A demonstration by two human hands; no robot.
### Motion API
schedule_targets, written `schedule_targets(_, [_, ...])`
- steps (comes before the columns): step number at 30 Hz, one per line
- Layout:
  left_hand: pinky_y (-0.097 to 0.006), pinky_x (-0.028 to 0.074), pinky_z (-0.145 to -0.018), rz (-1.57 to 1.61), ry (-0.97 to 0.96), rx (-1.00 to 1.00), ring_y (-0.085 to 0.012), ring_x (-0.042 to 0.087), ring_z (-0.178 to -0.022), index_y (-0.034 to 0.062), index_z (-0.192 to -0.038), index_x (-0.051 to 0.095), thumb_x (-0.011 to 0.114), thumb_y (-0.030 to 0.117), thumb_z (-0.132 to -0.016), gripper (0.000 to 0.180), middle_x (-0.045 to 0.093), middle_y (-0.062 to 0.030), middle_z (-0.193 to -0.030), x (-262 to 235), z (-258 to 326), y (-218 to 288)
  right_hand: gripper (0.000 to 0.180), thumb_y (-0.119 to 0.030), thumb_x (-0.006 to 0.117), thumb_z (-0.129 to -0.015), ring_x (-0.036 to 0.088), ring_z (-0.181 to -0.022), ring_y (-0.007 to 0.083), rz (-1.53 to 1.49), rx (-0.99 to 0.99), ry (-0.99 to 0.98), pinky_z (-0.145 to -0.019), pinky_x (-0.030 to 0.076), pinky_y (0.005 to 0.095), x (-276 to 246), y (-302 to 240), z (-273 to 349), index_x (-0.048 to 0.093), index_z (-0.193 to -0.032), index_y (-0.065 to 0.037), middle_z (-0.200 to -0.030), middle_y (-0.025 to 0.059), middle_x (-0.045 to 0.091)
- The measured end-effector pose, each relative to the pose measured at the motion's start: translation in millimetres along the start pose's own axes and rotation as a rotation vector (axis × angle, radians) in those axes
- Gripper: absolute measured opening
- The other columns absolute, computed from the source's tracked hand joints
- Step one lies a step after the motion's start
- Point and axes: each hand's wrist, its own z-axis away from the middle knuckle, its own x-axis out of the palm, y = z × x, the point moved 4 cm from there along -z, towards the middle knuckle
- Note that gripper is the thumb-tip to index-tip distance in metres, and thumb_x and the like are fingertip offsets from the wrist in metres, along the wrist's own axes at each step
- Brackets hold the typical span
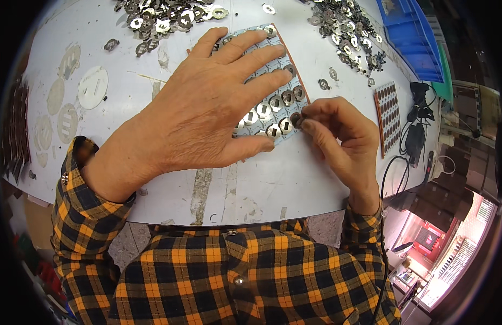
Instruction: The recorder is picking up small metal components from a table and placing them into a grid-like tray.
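A light-blue panel with a reddish-brown edge (292, 57) lies on the table, bearing rows of small round slotted metal discs (276, 103). Across its upper and left part rests my left hand (202, 105), fingers spread and palm down, hiding many of the discs. At the panel's near right corner, my right hand (345, 135) pinches a small dark metal disc (296, 118) between thumb and forefinger. The disc is partly covered by the fingertips. Whether it touches the panel I cannot tell.
Loose metal discs heap up at the far left (164, 23); a second pile (348, 38) sits far right, beside a blue bin (408, 38). Right of my right hand lie another disc-filled panel (388, 119) and black cables (416, 132). Dark panels (15, 127) stack at the left edge.
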Motion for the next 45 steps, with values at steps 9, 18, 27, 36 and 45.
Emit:
schedule_targets(9, [-0.062, 0.026, -0.126, 0.012, 0.021, -0.042, -0.0442, 0.035, -0.154, 0.0126, -0.148, 0.060, 0.093, 0.041, -0.066, 0.092, 0.049, -0.0148, -0.161, 3.9, 3.4, 1.6, 0.015, 0.007, 0.072, -0.096, 0.064, -0.087, 0.0046, 0.078, 0.058, 0.045, -0.074, 0.050, 0.0187, 2.5, 5.9, 1.9, 0.073, -0.110, 0.005, -0.098, 0.0018, 0.071])
schedule_targets(18, [-0.061, 0.027, -0.125, 0.016, 0.027, -0.060, -0.0451, 0.035, -0.154, 0.0117, -0.146, 0.060, 0.093, 0.039, -0.067, 0.090, 0.048, -0.0155, -0.162, 5.3, 0.0, 3.9, 0.016, 0.008, 0.075, -0.092, 0.056, -0.078, 0.0058, 0.083, -0.230, 0.027, -0.065, 0.039, 0.0199, 2.2, 10.4, -5.5, 0.076, -0.107, 0.006, -0.092, 0.0045, 0.067])
schedule_targets(27, [-0.061, 0.028, -0.124, 0.021, 0.015, -0.042, -0.0452, 0.036, -0.153, 0.0108, -0.145, 0.061, 0.092, 0.038, -0.066, 0.089, 0.049, -0.0168, -0.160, 2.6, 1.1, 3.1, 0.016, 0.005, 0.071, -0.097, 0.058, -0.080, 0.0044, 0.064, -0.056, 0.077, -0.067, 0.041, 0.0186, -6.4, 12.9, -3.7, 0.076, -0.112, 0.004, -0.096, 0.0017, 0.068])
schedule_targets(36, [-0.061, 0.027, -0.125, 0.000, 0.027, -0.038, -0.0450, 0.036, -0.154, 0.0102, -0.145, 0.062, 0.091, 0.038, -0.066, 0.088, 0.049, -0.0167, -0.161, 2.4, 0.1, 4.1, 0.022, 0.007, 0.074, -0.089, 0.065, -0.070, 0.0153, 0.537, -0.395, 0.314, -0.063, 0.050, 0.0294, -25.2, 20.0, -30.1, 0.077, -0.109, 0.000, -0.094, 0.0077, 0.069])
schedule_targets(45, [-0.061, 0.026, -0.126, -0.001, 0.012, -0.038, -0.0442, 0.035, -0.155, 0.0109, -0.146, 0.061, 0.092, 0.040, -0.067, 0.089, 0.048, -0.0159, -0.162, 2.9, 2.3, 4.3, 0.024, 0.009, 0.070, -0.091, 0.059, -0.078, 0.0077, 0.300, -0.266, 0.071, -0.068, 0.045, 0.0225, -37.9, 13.0, -22.3, 0.078, -0.112, -0.001, -0.096, 0.0043, 0.069])
